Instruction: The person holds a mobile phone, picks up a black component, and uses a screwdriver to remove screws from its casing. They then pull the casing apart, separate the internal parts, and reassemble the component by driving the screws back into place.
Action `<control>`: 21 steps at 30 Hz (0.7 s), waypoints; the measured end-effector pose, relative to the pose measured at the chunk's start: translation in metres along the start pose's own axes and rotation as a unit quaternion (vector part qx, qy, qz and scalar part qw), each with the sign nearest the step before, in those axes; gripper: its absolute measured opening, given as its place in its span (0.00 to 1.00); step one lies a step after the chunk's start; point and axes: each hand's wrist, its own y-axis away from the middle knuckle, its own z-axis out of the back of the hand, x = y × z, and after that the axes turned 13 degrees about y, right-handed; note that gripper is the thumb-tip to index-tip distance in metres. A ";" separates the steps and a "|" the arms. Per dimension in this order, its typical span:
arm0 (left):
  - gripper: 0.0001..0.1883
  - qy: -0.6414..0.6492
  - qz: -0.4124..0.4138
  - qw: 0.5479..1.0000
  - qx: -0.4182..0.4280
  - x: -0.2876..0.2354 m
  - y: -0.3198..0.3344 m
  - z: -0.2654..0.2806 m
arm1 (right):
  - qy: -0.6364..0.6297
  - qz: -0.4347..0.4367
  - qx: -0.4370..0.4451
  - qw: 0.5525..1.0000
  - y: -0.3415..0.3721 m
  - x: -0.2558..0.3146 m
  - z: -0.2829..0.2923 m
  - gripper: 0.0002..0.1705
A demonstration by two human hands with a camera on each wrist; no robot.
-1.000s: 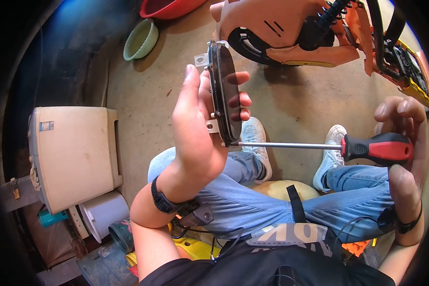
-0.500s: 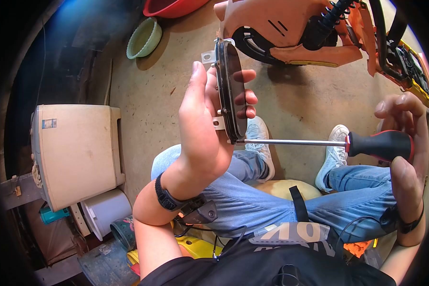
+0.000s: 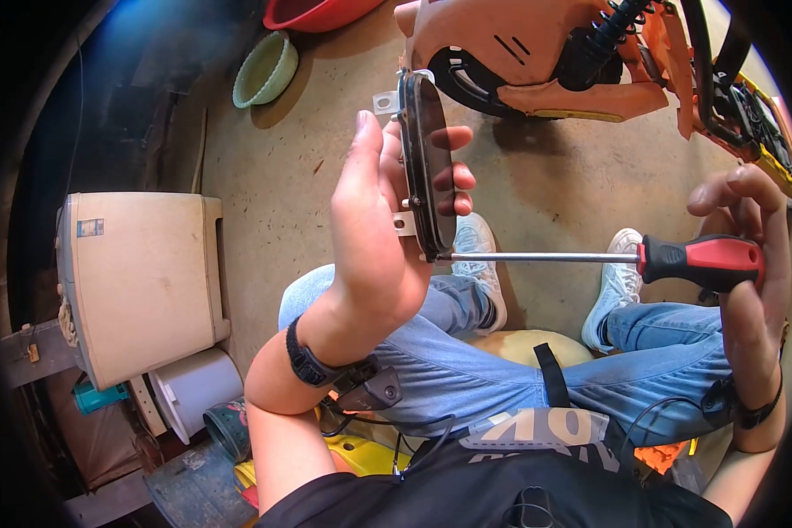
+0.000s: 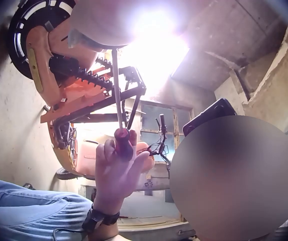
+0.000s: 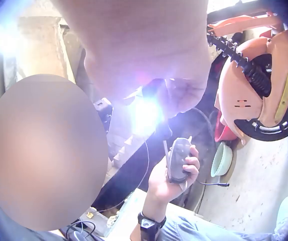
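My left hand (image 3: 367, 224) grips a dark oval part (image 3: 429, 167) with a glossy face and pale metal tabs, held on edge with fingertips round its far side. The screwdriver's shaft (image 3: 546, 257) runs level from the right, its tip at the part's lower end. Round its red and black handle (image 3: 702, 262), my right hand (image 3: 752, 264) curls thumb and fingers. In the left wrist view the right hand (image 4: 115, 173) holds the handle (image 4: 124, 143). The right wrist view shows the left hand (image 5: 166, 183) around the oval part (image 5: 179, 159).
An orange motorbike body (image 3: 502, 53) with a black wheel stands ahead. A green basin (image 3: 265, 70) and a red basin (image 3: 317, 11) lie on the floor. At the left are a cream box (image 3: 141, 282) and a white bucket (image 3: 195, 394).
The oval part and left hand have shifted slightly right in the head view since the first frame. The screwdriver handle has turned, its red panel facing up at first, then hidden, now showing again.
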 end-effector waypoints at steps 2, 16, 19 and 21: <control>0.28 -0.008 -0.001 1.000 0.000 0.000 0.000 0.001 | -0.041 -0.046 0.024 0.998 -0.001 0.005 0.005 0.54; 0.28 0.003 -0.004 1.000 -0.004 -0.001 0.000 0.000 | -0.168 -0.032 0.054 0.984 0.002 -0.008 0.008 0.38; 0.28 0.000 -0.003 1.000 -0.005 -0.001 0.001 -0.001 | -0.069 -0.052 0.044 0.995 0.001 0.005 0.009 0.37; 0.28 -0.002 -0.002 1.000 -0.004 -0.001 0.001 -0.001 | -0.022 -0.079 0.061 0.995 0.001 0.006 0.008 0.39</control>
